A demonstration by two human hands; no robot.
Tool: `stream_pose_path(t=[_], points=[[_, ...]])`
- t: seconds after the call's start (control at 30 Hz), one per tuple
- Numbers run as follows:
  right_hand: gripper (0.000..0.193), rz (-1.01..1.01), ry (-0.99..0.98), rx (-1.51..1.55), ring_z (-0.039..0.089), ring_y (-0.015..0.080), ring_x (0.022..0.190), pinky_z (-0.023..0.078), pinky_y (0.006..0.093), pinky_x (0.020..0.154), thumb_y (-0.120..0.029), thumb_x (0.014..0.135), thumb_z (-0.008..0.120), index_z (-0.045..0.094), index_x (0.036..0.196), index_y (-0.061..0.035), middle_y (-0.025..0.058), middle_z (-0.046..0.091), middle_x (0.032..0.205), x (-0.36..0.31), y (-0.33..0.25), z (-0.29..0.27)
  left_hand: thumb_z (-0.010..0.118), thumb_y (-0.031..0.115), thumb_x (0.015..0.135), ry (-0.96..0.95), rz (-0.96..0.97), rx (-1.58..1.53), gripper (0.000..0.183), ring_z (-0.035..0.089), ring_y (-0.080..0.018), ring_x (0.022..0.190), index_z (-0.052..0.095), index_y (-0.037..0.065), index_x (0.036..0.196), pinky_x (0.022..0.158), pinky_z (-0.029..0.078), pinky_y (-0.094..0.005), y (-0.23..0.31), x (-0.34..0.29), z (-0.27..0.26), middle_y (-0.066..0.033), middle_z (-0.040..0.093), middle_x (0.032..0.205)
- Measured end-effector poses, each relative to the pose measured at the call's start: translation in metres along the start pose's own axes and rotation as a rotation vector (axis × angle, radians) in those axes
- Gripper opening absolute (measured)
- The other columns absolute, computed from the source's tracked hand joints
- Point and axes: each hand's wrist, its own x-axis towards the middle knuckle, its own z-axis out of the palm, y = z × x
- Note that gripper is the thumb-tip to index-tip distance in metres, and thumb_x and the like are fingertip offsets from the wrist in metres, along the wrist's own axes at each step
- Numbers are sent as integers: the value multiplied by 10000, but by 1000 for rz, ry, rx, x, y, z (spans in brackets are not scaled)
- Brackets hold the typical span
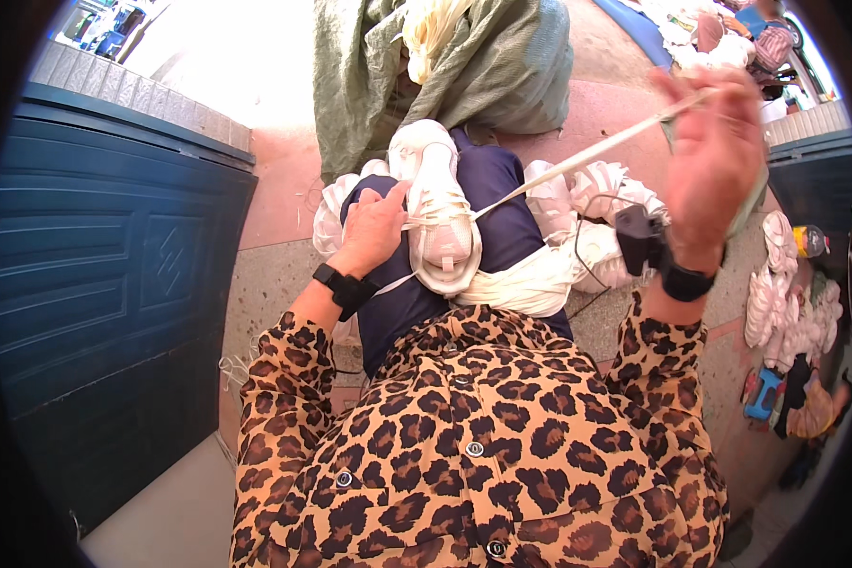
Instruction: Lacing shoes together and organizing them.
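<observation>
- Shoe (pixel 448 246): on the thighs (pixel 500 180), apparently within both hands' reach.
- Lace (pixel 577 165): stretched from the shoe up rightward, seemingly for tension.
- Left hand (pixel 377 225): at the shoe's left edge, probably steadying it; cannot tell whether its grip is closed.
- Right hand (pixel 715 156): raised right of the shoe, blurred, grip clamped on the lace.

Blue panelled door (pixel 95 251), pinkish-grey floor (pixel 279 204)
</observation>
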Motion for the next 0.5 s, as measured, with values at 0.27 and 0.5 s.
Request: stream_pose_path(t=[0.27,0.5], points=[[156,839,-717,-156,428,27,599,368,209,509,-176,892,581,605,850,-28,-65,499,706,-129,101,44,589,141,803,65,-109,-328,441,581,-292,780,489,87,1229,717,471,-415,-9,-7,1,-98,625,783],[181,454,-907,-816,609,331,656,476,412,591,-180,844,517,612,819,-28,193,591,681,-202,132,57,584,98,827,81,-171,-464,439,553,-152,671,464,12,1240,630,449,-292,-6,-10,2,-70,590,728]])
